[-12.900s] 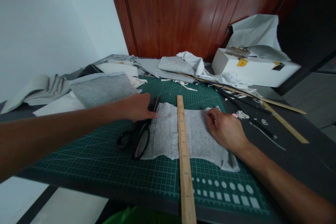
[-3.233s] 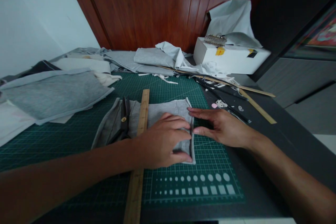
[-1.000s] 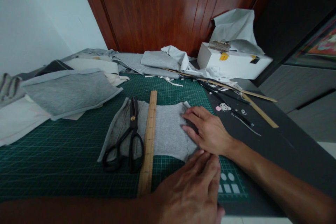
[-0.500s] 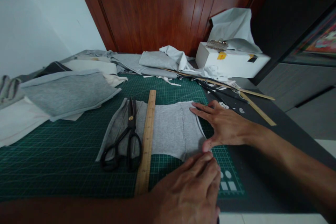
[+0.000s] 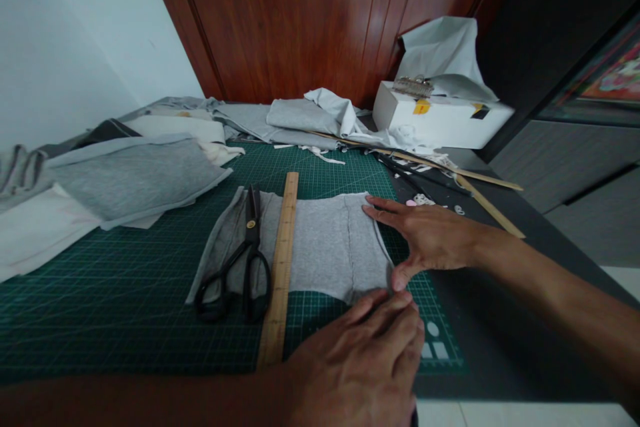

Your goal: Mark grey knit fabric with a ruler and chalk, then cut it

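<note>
A light grey piece of knit fabric (image 5: pixel 323 240) with seams lies flat on the green cutting mat (image 5: pixel 150 273). My right hand (image 5: pixel 425 237) is spread along its right edge, fingertips on the far corner and thumb near the close corner. At that near right corner my left hand (image 5: pixel 360 353) rests with its fingers stretched out flat, thumb mostly hidden. Across the fabric lies a wooden ruler (image 5: pixel 283 253), its near end partly behind my left forearm. Black-handled scissors (image 5: pixel 253 240) sit on the fabric's left part, blades pointing away and nearly closed.
Grey and white fabric pieces (image 5: pixel 140 170) are piled at left, with more folded cloth (image 5: pixel 300 117) along the back. A white box (image 5: pixel 440 120) stands back right. Wooden strips (image 5: pixel 487 203) and scraps lie on the dark table (image 5: pixel 480 307) at right.
My right thumb has slid slightly to the right, at the fabric's near right corner. My left fingertips have shifted a little to the right too. The scissors and ruler stay on the fabric.
</note>
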The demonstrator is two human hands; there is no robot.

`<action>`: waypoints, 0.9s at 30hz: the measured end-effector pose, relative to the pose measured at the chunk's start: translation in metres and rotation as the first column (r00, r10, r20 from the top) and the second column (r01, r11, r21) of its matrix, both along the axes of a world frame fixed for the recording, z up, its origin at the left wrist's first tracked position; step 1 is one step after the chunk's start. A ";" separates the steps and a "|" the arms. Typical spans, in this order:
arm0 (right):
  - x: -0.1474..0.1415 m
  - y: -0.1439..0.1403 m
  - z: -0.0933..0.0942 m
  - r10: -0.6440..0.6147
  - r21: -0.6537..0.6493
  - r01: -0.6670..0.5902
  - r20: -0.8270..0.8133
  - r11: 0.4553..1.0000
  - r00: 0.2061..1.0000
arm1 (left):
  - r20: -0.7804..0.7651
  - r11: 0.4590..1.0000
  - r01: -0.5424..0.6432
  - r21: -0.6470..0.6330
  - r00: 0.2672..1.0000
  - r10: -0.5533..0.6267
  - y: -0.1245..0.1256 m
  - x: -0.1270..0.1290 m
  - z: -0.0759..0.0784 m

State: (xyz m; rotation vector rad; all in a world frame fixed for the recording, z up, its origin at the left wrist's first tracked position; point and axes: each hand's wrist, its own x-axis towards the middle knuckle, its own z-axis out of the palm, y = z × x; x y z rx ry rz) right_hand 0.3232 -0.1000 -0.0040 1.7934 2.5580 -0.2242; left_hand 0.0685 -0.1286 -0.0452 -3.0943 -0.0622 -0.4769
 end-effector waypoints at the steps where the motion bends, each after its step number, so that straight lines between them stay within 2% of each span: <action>1: 0.001 -0.001 -0.002 0.010 0.013 -0.010 0.003 1.000 1.000 | -0.003 1.000 0.001 -0.014 1.000 -0.001 0.000 0.000 0.000; 6: 0.011 -0.014 -0.015 0.015 0.107 -0.011 -0.035 0.994 0.999 | -0.030 0.996 -0.005 -0.087 1.000 0.003 -0.001 -0.002 0.000; 11: 0.013 -0.021 -0.018 -0.015 0.100 0.023 -0.083 0.995 0.996 | -0.007 0.977 -0.012 -0.212 1.000 0.010 -0.006 -0.004 0.004; 14: 0.013 -0.020 -0.015 -0.031 0.068 0.038 -0.100 0.997 0.994 | 0.055 0.926 0.014 -0.378 0.998 0.007 0.000 -0.002 0.019; 16: 0.012 -0.019 -0.014 -0.053 0.041 0.057 -0.112 0.998 0.992 | 0.114 0.877 0.031 -0.479 0.993 0.027 0.016 0.004 0.032; 17: 0.011 -0.019 -0.014 -0.065 0.030 0.069 -0.122 0.997 0.990 | 0.152 0.868 0.008 -0.497 0.985 0.078 0.027 0.009 0.038; 19: 0.010 -0.019 -0.014 -0.090 0.013 0.092 -0.139 0.996 0.986 | 0.194 0.885 -0.090 -0.457 0.961 0.198 0.052 0.020 0.045; 20: 0.009 -0.019 -0.014 -0.101 0.009 0.103 -0.143 0.995 0.985 | 0.140 0.897 -0.140 -0.419 0.966 0.217 0.066 0.026 0.045; 22: 0.007 -0.020 -0.014 -0.120 0.002 0.122 -0.148 0.993 0.982 | -0.024 0.920 -0.198 -0.339 0.979 0.202 0.088 0.036 0.041; 27: 0.008 -0.022 -0.016 -0.137 0.029 0.145 -0.185 0.989 0.973 | -0.112 0.929 -0.216 -0.301 0.975 0.190 0.119 0.045 0.023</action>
